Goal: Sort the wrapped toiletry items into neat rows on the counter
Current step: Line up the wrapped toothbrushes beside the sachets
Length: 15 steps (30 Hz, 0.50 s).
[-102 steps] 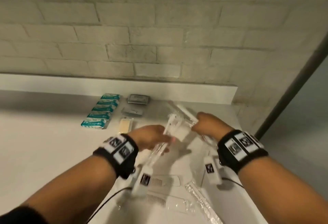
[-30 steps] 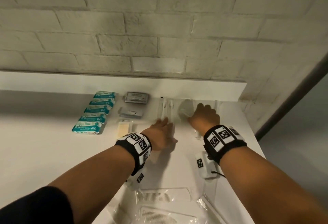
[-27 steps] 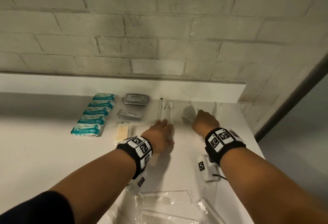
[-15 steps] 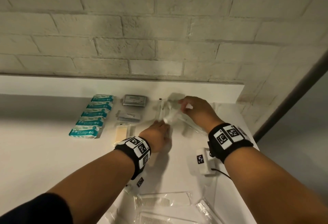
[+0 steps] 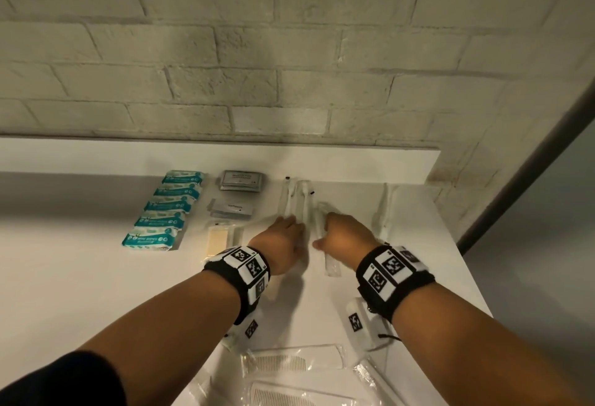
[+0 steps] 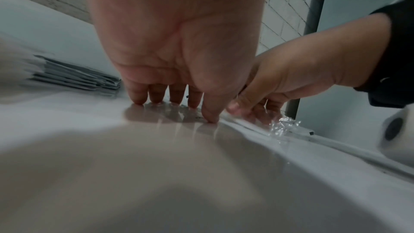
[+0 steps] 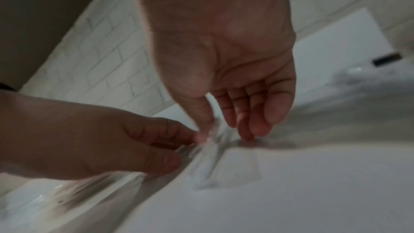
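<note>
Both forearms bare; black wristband [image 5: 240, 272] on left wrist, black wristband [image 5: 391, 275] on right wrist, each carrying white square tiles with black-and-white coded markers; small white camera unit [image 5: 359, 322] with marker hung under right wrist, thin black cable trailing; dark sleeve [image 5: 64, 380] at left upper arm.

Left hand [image 6: 179, 50]: palm seen from below, fingertips [image 6: 139, 98] and thumb tip pressed down on a clear wrapped item [image 6: 177, 112] lying flat on the white counter [image 6: 201, 183]. Right hand [image 6: 291, 81]: close beside it, fingers down on a long clear-wrapped item [image 6: 282, 127], crinkled film glinting; exact grip hidden. Stack of grey sachets [image 6: 76, 77]: left, on counter. Behind: white brick wall [image 6: 284, 15], grey vertical post [image 6: 313, 6].
</note>
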Each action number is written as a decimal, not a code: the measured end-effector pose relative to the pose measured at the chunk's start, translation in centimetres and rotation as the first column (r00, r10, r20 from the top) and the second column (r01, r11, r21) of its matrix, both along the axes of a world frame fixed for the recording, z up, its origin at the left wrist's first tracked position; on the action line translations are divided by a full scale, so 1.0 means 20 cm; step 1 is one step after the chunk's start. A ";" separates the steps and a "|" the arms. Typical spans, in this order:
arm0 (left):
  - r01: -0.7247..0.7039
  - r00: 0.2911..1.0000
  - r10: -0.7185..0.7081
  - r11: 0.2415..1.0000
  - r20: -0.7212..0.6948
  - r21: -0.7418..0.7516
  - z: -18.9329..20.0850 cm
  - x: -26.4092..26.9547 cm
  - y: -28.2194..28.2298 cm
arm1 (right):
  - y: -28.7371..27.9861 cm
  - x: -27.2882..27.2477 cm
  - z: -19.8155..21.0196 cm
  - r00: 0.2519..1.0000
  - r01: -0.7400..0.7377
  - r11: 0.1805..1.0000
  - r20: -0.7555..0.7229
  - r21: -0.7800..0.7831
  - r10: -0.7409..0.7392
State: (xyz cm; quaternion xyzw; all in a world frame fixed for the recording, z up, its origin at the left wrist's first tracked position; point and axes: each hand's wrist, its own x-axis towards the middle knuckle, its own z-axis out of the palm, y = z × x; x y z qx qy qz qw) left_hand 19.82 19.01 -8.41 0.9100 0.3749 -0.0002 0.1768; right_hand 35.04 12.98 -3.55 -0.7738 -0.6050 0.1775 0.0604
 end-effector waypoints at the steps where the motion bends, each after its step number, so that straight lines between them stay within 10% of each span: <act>1: 0.003 1.000 -0.003 1.000 -0.013 -0.002 -0.01 0.00 0.01 | 0.02 0.01 -0.02 0.999 0.036 0.999 0.000 -0.013 -0.036; 7: 0.020 0.997 -0.023 0.999 -0.076 -0.037 -0.02 0.00 0.03 | 0.14 0.07 -0.02 0.952 0.246 0.965 -0.214 0.096 -0.221; 15: -0.026 1.000 0.026 0.999 -0.018 -0.041 0.04 0.00 -0.03 | 0.23 0.07 -0.08 0.989 0.146 0.989 0.021 0.004 -0.146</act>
